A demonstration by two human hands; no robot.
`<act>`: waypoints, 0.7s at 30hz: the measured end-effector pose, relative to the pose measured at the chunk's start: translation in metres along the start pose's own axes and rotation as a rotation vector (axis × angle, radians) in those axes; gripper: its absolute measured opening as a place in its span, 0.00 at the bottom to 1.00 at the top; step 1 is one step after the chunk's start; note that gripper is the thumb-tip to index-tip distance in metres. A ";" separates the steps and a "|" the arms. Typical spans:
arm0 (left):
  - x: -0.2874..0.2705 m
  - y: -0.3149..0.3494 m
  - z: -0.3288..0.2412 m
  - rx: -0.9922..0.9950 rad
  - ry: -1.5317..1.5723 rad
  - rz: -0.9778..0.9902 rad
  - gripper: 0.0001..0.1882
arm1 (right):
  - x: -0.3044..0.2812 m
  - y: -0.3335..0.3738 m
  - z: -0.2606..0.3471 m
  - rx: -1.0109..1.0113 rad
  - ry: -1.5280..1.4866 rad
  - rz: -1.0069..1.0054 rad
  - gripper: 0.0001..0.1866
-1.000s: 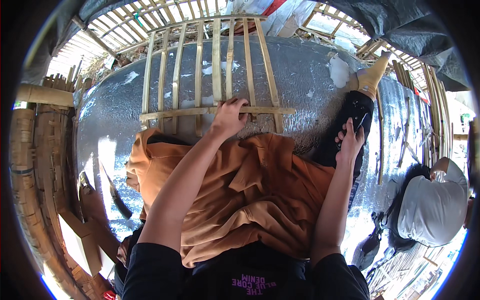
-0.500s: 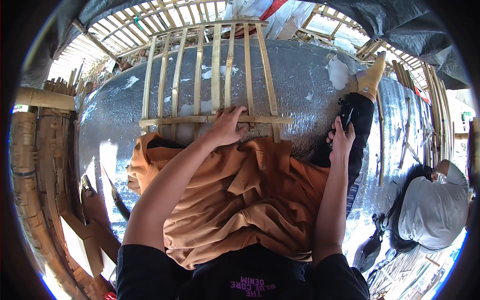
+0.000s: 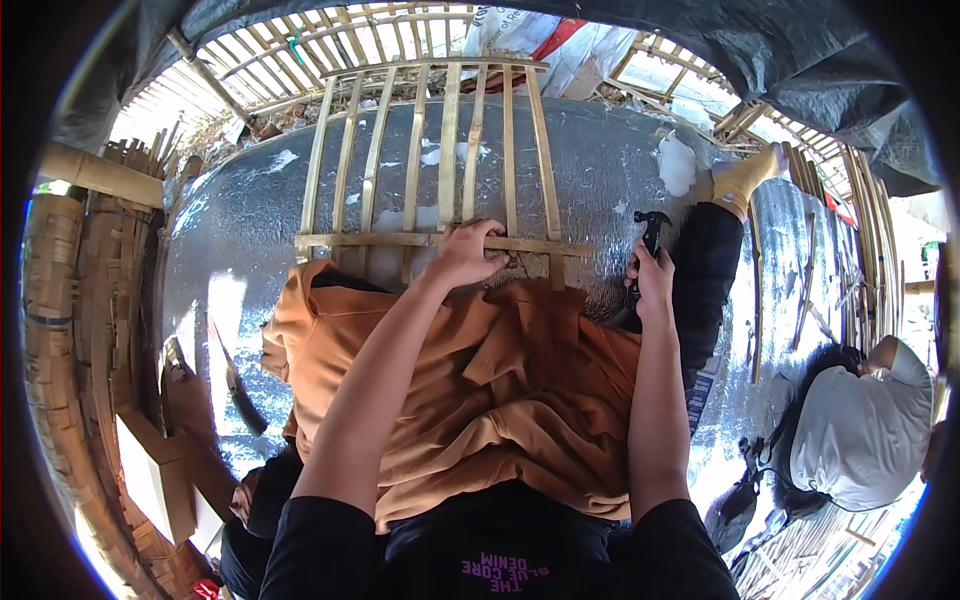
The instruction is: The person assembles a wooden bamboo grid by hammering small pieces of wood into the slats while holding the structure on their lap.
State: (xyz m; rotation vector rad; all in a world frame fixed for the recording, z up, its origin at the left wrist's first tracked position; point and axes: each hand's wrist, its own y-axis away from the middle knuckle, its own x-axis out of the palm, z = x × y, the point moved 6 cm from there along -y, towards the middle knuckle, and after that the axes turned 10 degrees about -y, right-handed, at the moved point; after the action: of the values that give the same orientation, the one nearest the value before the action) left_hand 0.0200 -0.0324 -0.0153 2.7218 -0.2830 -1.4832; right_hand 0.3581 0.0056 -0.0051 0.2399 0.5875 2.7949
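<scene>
A frame of pale bamboo slats (image 3: 449, 150) lies across my lap, its near end over a brown cloth (image 3: 470, 400). My left hand (image 3: 470, 252) is closed around the near crossbar (image 3: 385, 240), fingers over the far side and thumb on the near side. Whether a small piece such as a nail is also between those fingers, I cannot tell. To the right of the frame, my right hand (image 3: 652, 280) grips a black claw hammer (image 3: 652, 228) by its handle, its head raised and pointing away from me.
Silver foil sheeting (image 3: 600, 160), torn in spots, covers the surface under the frame. My leg (image 3: 708, 270) stretches out at right. One person (image 3: 860, 430) sits at lower right, another (image 3: 265, 510) at lower left. Bamboo bundles (image 3: 60, 300) stand at left beside a cardboard box (image 3: 160, 480).
My right hand has brought the hammer leftward, off my leg and nearer the frame. My left hand stays on the crossbar. The view has shifted slightly, and a person now shows at lower left.
</scene>
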 end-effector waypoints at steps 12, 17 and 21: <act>0.009 0.007 -0.004 -0.005 -0.049 -0.130 0.26 | -0.015 0.005 0.003 -0.037 -0.115 -0.034 0.08; 0.010 0.010 0.000 0.006 -0.039 -0.144 0.24 | -0.017 0.025 0.016 -0.071 -0.063 -0.036 0.08; 0.006 0.011 0.000 -0.007 0.002 -0.143 0.23 | -0.024 0.042 0.033 -0.088 -0.040 -0.033 0.09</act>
State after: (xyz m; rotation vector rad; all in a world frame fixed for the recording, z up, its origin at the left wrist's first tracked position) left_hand 0.0216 -0.0442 -0.0191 2.7907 -0.0835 -1.5110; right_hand 0.3780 -0.0262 0.0399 0.2646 0.4541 2.7697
